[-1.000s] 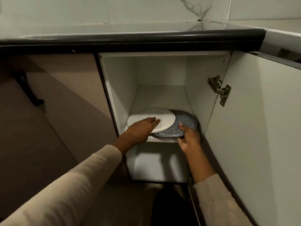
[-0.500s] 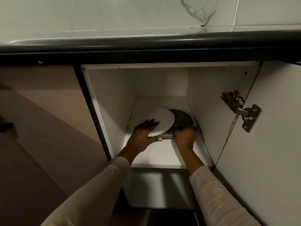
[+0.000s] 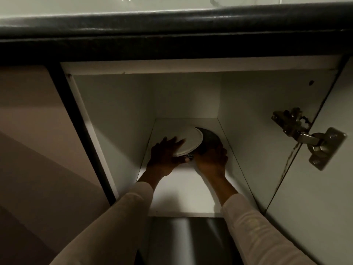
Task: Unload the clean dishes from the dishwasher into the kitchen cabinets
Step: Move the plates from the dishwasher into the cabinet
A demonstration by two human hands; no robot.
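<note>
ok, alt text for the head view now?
Two hands reach into an open white cabinet: the left hand grips a white plate lying partly over a dark plate, which the right hand holds by its near rim. A metal hinge shows on the open door; a dark countertop edge runs above.

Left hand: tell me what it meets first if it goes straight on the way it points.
The left hand grips the white plate; past it, probably the dark plate, though depth is unclear.
</note>
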